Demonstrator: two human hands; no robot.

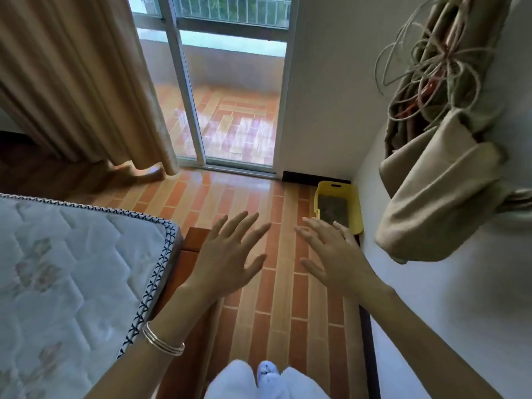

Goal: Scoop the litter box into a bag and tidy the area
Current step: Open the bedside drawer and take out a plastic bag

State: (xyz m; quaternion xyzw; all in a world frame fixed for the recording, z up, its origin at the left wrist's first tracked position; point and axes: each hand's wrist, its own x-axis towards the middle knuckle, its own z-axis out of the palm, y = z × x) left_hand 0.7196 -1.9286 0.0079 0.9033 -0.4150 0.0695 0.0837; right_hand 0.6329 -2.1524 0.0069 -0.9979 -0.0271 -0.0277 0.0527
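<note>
A glossy yellow plastic litter box (338, 208), rectangular and filled with grainy grey litter, sits on the striped tiled floor (259, 283) in the wall corner, while the left hand (227, 254) and right hand (335, 254) hover palms-down, fingers splayed wide, each grip holding nothing.

Daylight pours through the glass door (239, 110) ahead of your left hand (227, 263) and right hand (334, 254), so you see a bright room. Glare whitens the floor tiles (230, 180) beyond them. The mattress (72, 269) left of your left hand looks soft, and the edges bow outward.
</note>
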